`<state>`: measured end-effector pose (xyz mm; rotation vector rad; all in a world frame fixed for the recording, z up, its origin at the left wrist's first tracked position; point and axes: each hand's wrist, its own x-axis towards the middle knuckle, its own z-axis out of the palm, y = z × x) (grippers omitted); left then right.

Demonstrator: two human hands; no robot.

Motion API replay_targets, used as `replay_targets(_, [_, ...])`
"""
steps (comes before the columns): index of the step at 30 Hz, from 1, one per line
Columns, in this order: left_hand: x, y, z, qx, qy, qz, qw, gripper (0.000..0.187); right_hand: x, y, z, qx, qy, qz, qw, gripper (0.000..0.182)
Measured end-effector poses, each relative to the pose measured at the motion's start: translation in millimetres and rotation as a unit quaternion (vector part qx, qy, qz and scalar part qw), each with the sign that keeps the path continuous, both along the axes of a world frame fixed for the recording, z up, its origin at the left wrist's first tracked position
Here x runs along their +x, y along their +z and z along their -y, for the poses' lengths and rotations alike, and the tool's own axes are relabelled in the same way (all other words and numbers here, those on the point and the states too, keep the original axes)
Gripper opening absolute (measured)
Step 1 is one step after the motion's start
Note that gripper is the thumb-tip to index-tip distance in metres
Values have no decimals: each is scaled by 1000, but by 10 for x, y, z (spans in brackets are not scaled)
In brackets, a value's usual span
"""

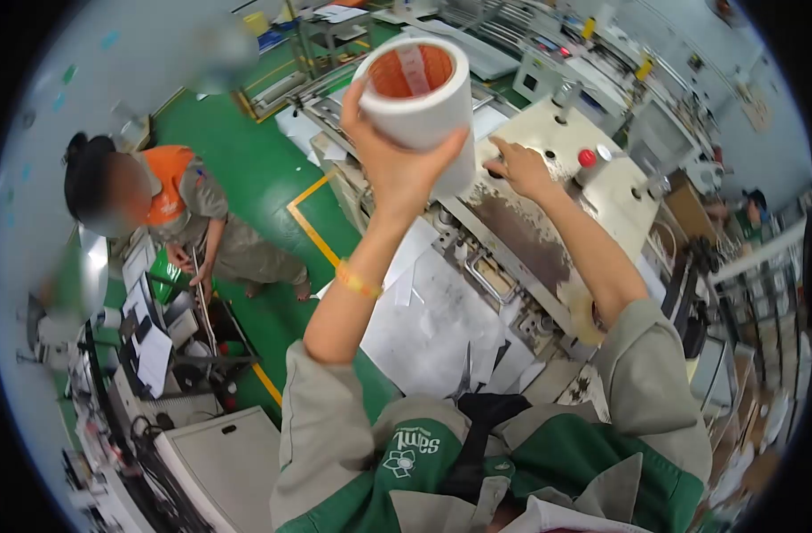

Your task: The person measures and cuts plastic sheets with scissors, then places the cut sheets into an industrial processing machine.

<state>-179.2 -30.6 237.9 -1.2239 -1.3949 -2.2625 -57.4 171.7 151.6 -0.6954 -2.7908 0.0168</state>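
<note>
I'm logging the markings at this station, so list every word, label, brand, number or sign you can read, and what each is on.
"sam", upside down, its ending unclear: the wearer's shirt, above a flower emblem.
Unreadable, blurred: print inside the white roll held in the left hand.
Unreadable, blurred: white marks on the co-worker's orange vest.
Unreadable, too small: any print on the machine with the screen.
No numbers are readable.

White lettering point(417, 441) on the shirt point(328, 444) cannot be read surely.

Rolled beige sleeves, green-and-beige shirt point(548, 462) with white chest lettering and flower emblem, yellow-orange wristband point(359, 279).
</note>
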Motion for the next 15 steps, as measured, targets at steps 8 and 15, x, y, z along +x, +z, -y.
replay_targets(8, [-419, -680, -832, -100, -9, 24, 995, 105, 1905, 613, 992, -181, -161, -305, 921, 33])
replay_targets(15, [-671, -685, -711, -139, 12, -9, 990, 99, 2558, 37, 1227, -193, -255, -314, 894, 29])
